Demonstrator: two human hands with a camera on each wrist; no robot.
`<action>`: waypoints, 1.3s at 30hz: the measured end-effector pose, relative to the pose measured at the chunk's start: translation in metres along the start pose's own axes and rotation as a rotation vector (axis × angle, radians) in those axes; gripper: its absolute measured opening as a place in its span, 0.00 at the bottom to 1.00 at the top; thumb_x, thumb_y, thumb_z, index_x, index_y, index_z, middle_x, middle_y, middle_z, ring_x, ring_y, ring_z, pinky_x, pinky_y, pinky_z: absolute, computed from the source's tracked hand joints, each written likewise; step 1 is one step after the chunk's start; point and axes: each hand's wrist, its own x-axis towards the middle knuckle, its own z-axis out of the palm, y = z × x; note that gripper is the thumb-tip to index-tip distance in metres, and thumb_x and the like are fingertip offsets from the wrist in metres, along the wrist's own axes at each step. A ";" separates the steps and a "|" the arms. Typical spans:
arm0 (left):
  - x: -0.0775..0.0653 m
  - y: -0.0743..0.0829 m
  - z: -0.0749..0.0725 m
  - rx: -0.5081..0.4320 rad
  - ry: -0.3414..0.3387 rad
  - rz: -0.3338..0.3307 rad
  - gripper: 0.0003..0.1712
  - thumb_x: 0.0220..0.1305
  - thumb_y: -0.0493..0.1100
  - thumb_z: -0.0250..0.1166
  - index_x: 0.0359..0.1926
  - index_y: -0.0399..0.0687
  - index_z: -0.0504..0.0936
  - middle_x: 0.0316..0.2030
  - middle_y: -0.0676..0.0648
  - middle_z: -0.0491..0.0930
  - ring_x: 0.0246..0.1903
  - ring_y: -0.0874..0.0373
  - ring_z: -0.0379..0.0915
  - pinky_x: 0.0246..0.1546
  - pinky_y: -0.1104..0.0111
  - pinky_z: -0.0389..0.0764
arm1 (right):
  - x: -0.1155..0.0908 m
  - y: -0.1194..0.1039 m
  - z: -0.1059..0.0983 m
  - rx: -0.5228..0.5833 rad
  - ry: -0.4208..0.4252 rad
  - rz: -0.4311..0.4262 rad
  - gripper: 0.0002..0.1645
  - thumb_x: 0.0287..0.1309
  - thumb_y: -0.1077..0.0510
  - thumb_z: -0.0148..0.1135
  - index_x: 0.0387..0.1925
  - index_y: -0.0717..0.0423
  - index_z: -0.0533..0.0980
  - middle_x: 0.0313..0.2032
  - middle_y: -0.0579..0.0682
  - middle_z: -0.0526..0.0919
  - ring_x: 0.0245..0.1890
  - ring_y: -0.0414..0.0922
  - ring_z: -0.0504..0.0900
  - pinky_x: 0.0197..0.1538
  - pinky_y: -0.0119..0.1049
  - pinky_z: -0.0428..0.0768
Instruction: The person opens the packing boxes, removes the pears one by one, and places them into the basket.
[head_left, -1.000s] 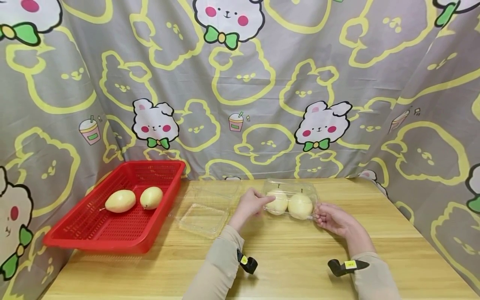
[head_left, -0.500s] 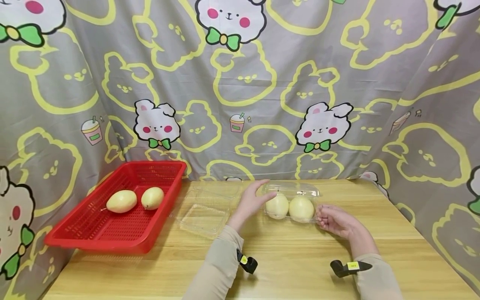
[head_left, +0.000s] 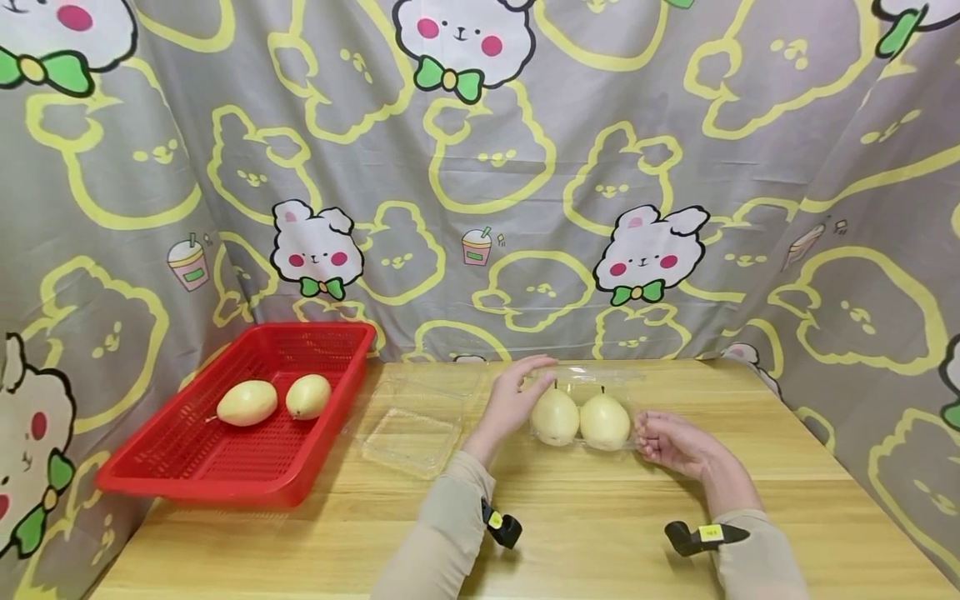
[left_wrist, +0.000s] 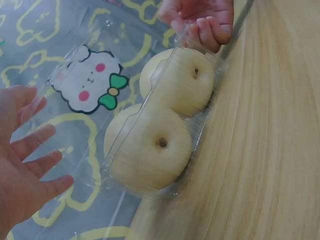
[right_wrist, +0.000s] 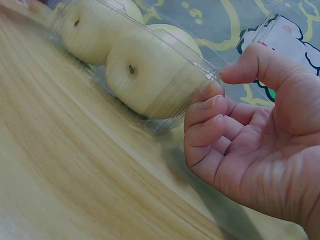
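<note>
A clear plastic clamshell box [left_wrist: 131, 122] stands on the table with its lid [head_left: 600, 373] tipped back. Inside it, side by side, sit two pale yellow pears, the left pear [head_left: 555, 418] and the right pear [head_left: 606, 422]. My right hand [head_left: 675, 443] pinches the box's right-end rim between thumb and curled forefinger, as the right wrist view shows. Beside the box's left end, my left hand [head_left: 513, 402] is spread at the raised lid, its fingers [left_wrist: 37, 142] extended and apart from the pears.
A red plastic basket [head_left: 300, 475] at the left holds two more pears, one lying pear [head_left: 247, 403] and another pear [head_left: 308, 397]. Between basket and left hand is a second clear clamshell box [head_left: 408, 437], open. A patterned curtain [head_left: 495, 208] hangs behind the wooden table [head_left: 585, 533].
The lid over the two pears has swung back and the box stands open. My left hand has let go of its front edge and moved back and up; the right hand stays at the rim.
</note>
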 end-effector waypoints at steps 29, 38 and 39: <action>0.029 -0.018 -0.011 -0.386 -0.030 -0.027 0.29 0.78 0.51 0.36 0.75 0.50 0.55 0.73 0.37 0.57 0.74 0.42 0.50 0.73 0.43 0.48 | 0.002 0.002 0.004 0.033 0.022 0.011 0.21 0.67 0.69 0.36 0.31 0.49 0.74 0.26 0.40 0.78 0.27 0.34 0.75 0.33 0.23 0.75; 0.033 -0.041 -0.001 -0.374 -0.060 -0.082 0.33 0.75 0.60 0.38 0.77 0.65 0.47 0.75 0.45 0.54 0.75 0.45 0.47 0.71 0.39 0.48 | 0.000 0.000 0.001 0.050 0.037 0.004 0.21 0.66 0.70 0.37 0.31 0.50 0.75 0.26 0.40 0.79 0.27 0.34 0.76 0.33 0.23 0.76; 0.033 -0.042 0.000 -0.377 -0.064 -0.088 0.33 0.75 0.61 0.39 0.76 0.66 0.47 0.75 0.45 0.53 0.75 0.45 0.47 0.71 0.38 0.48 | 0.000 0.000 0.001 0.051 0.040 0.004 0.20 0.66 0.70 0.37 0.31 0.51 0.75 0.26 0.40 0.79 0.27 0.34 0.76 0.33 0.23 0.76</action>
